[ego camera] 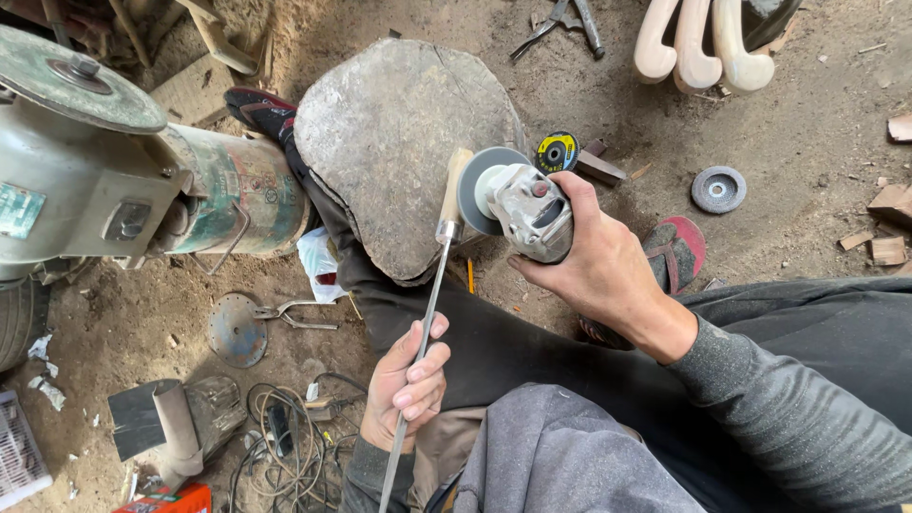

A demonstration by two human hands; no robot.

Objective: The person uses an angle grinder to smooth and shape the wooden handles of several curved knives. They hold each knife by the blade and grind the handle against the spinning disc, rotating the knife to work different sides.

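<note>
With the left hand [407,385] clamped around the file's steel shaft [424,328] and the right hand [597,261] gripping the angle grinder [521,207], the wooden handle [455,186] beyond the left fingers wants steady, light contact against the disc [472,190], I judge.

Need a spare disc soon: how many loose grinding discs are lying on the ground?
2. A yellow-labelled disc lies beside the stone block, just above the angle grinder; a grey disc lies on the dirt farther right. Others may be hidden among the clutter.
</note>
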